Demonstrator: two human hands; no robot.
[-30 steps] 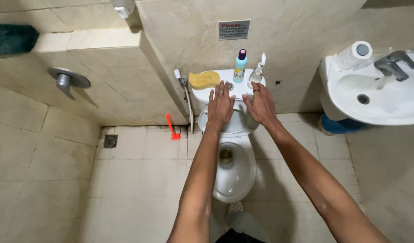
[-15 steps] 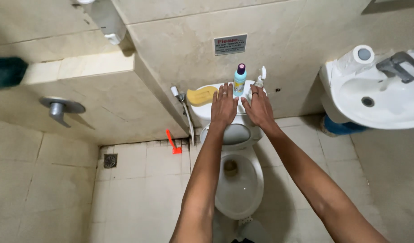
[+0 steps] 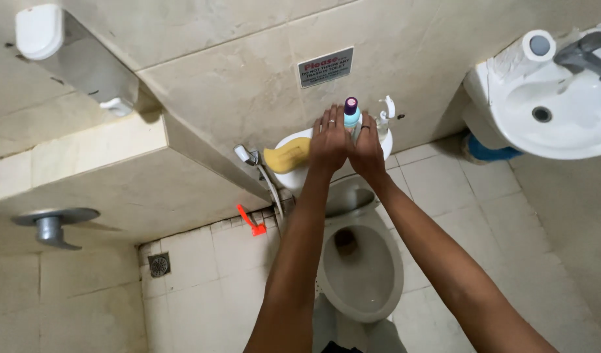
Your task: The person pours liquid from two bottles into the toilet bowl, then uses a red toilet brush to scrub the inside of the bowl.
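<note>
my left hand (image 3: pixel 328 141): flat on white ceramic cistern lid (image 3: pixel 294 178), grip released
my right hand (image 3: pixel 367 149): touching slim blue bottle (image 3: pixel 352 118); grip unclear
sponge (image 3: pixel 286 155): yellow, curved, porous

A blue bottle (image 3: pixel 352 119) with a purple cap stands upright on the white toilet tank (image 3: pixel 294 176), near its back edge.

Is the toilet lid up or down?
Up. The toilet bowl is open to view, its inside showing, and the lid leans back against the tank below both hands.
</note>
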